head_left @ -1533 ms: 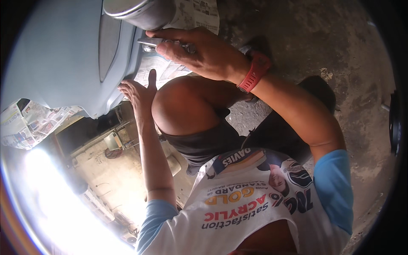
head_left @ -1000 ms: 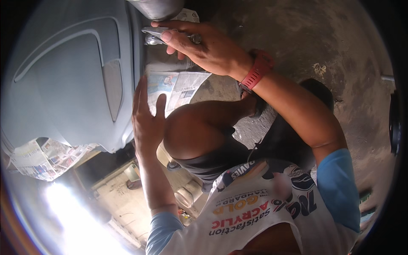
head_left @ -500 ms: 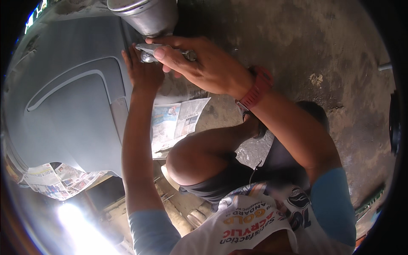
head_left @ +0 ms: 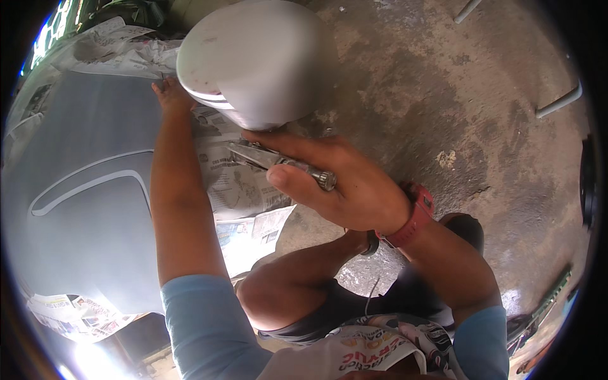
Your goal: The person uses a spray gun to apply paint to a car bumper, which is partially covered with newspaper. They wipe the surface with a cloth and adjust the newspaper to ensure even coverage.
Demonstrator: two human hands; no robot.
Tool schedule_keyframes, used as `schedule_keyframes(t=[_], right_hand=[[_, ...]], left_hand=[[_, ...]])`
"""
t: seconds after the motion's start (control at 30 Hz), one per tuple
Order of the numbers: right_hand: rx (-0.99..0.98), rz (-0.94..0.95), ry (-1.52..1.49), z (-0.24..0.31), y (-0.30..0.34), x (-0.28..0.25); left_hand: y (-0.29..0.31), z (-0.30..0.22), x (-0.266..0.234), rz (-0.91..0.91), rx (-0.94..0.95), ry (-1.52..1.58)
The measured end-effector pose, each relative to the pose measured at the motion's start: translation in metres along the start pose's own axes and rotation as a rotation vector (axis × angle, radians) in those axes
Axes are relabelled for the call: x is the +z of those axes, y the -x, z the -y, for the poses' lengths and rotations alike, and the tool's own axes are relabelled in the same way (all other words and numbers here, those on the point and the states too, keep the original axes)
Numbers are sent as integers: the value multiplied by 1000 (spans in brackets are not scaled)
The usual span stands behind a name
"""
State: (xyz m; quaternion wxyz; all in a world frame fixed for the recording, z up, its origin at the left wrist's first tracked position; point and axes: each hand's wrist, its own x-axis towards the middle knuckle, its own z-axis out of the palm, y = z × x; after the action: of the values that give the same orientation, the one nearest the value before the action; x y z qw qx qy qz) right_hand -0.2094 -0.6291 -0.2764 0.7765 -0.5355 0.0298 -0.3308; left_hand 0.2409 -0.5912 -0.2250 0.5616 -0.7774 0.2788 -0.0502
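My right hand (head_left: 354,183) is closed around a metal spray gun (head_left: 282,162), its thumb along the near side of the body. A large pale grey cup (head_left: 244,57) rises from the gun and fills the upper middle of the view. To the left lies a smooth grey car-body panel (head_left: 88,209) with a curved raised strip. At the panel's far right edge my left hand (head_left: 173,96) reaches out with fingers apart, beside the masking newspaper (head_left: 136,60). The cup partly covers the area right of that hand. I cannot tell how firmly the fingertips touch.
More newspaper (head_left: 231,174) hangs along the panel's right side, and another sheet (head_left: 76,313) edges its near side. Stained concrete floor (head_left: 405,82) spreads to the right, with metal legs (head_left: 560,101) at the far right. My bent knee (head_left: 272,301) is close below the gun.
My left hand has moved farther away along the panel's edge. The right hand has come nearer and rightward with the spray gun, whose cup now tilts more into view.
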Motion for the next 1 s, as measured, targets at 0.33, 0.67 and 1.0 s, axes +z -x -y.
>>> schedule_keyframes(t=[0.33, 0.67, 1.0], right_hand=[[234, 176, -284, -21, -19, 26], [110, 461, -183, -40, 17, 97], [322, 555, -260, -54, 37, 138]], left_hand=[[213, -42, -3, -158, 19, -44], [398, -30, 129, -321, 75, 569], [528, -7, 206, -167, -186, 629]])
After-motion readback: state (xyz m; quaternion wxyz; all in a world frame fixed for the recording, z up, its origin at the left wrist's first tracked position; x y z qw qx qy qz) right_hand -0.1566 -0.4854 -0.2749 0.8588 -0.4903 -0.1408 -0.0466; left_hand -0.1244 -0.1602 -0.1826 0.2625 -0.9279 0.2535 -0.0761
